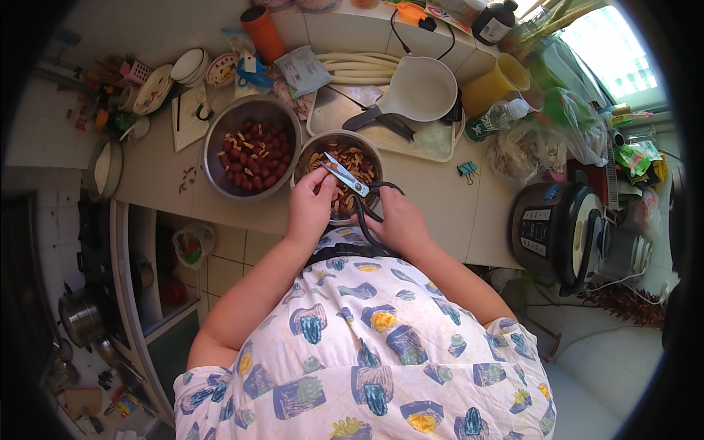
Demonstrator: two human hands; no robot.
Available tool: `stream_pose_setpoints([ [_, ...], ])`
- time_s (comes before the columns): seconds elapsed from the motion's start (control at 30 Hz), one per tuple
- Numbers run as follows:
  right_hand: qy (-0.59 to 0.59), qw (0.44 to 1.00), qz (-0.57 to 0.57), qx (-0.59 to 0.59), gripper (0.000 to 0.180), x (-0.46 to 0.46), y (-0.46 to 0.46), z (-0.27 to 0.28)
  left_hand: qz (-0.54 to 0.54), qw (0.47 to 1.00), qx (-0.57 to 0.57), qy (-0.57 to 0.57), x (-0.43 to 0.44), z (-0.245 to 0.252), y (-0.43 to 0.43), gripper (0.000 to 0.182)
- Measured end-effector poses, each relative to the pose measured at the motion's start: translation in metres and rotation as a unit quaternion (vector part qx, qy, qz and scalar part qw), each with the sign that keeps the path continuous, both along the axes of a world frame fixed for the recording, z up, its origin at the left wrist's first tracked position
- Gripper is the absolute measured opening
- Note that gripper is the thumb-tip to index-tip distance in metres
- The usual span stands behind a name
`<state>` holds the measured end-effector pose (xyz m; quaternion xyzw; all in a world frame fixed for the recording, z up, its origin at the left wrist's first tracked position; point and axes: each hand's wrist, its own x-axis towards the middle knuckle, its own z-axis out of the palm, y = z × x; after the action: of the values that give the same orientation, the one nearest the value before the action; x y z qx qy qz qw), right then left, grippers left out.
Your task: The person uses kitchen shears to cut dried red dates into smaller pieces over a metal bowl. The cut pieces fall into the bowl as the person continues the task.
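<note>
My right hand (397, 218) is closed on the black handles of a pair of scissors (352, 179), whose blades are apart and point up and left. The blades lie over a smaller metal bowl (379, 157) that holds cut, light brown and reddish pieces. At that bowl's left side, my left hand (313, 202) pinches a small reddish piece, perhaps a jujube, by the blade tips; the fingers hide most of it. A larger steel bowl (212, 165) stands to the left, with whole dark red jujubes (258, 162) and some pale cut pieces on top.
Behind the bowls, a white long-handled pan (426, 91) rests over a metal tray (440, 151). A teal binder clip (467, 171) and an electric pressure cooker (555, 234) are at the right. Small brown bits (187, 180) and a notepad (188, 118) lie at the left.
</note>
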<state>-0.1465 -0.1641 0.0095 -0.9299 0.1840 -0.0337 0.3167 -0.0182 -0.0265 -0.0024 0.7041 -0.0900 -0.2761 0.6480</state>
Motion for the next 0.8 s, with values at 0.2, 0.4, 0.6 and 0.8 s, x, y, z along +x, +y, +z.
stream_pose_setpoints([
  [0.2,0.08,0.994,-0.028,0.066,0.049,0.0,0.0,0.005,0.035,0.997,-0.016,0.065,-0.002,0.013,-0.002,0.032],
  [0.4,0.141,0.977,-0.047,0.152,0.053,0.004,-0.003,0.031,0.038,0.995,-0.003,0.091,0.002,0.016,0.001,0.037],
  [0.6,0.031,0.999,-0.006,0.006,0.063,-0.006,-0.005,0.01,0.008,0.997,0.003,0.079,0.004,0.013,-0.001,0.037],
  [0.8,0.021,1.0,0.003,-0.019,0.061,-0.005,-0.006,0.003,-0.023,0.995,-0.013,0.093,0.005,0.019,0.001,0.037],
])
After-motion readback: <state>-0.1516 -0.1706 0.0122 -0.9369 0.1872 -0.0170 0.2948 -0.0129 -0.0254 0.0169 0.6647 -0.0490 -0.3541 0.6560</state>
